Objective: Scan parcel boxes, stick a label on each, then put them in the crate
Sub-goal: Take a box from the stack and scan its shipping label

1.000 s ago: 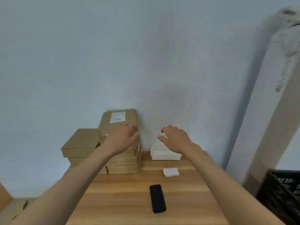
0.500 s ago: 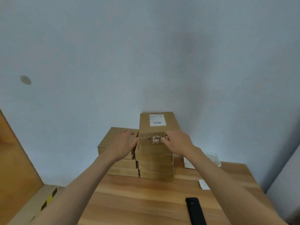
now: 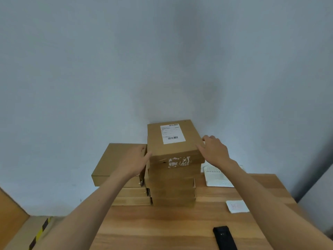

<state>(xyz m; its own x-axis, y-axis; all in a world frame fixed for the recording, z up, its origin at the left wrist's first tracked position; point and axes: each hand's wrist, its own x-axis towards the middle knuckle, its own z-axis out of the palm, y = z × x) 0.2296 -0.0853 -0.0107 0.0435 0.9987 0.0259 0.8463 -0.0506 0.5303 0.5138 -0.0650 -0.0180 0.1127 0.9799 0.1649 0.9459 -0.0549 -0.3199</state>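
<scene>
Two stacks of brown parcel boxes stand at the back of the wooden table [image 3: 162, 224] against the wall. The top box [image 3: 173, 150] of the taller right stack bears a white barcode label and torn tape on its front. My left hand [image 3: 134, 159] lies with straight fingers against that box's left side, thumb at its front corner. My right hand [image 3: 214, 150] grips its right edge, thumb on top. A black scanner [image 3: 225, 238] lies near the front right. A white label sheet [image 3: 237, 206] lies beyond it. No crate is in view.
The lower left stack [image 3: 115, 159] touches the taller one. A white perforated tray [image 3: 219, 178] sits behind my right forearm by the wall. A cardboard piece with yellow-black tape [image 3: 38, 233] lies below the table's left edge.
My view swung left, centring the stacks. Both hands moved from the top box's front edge out to its left and right sides.
</scene>
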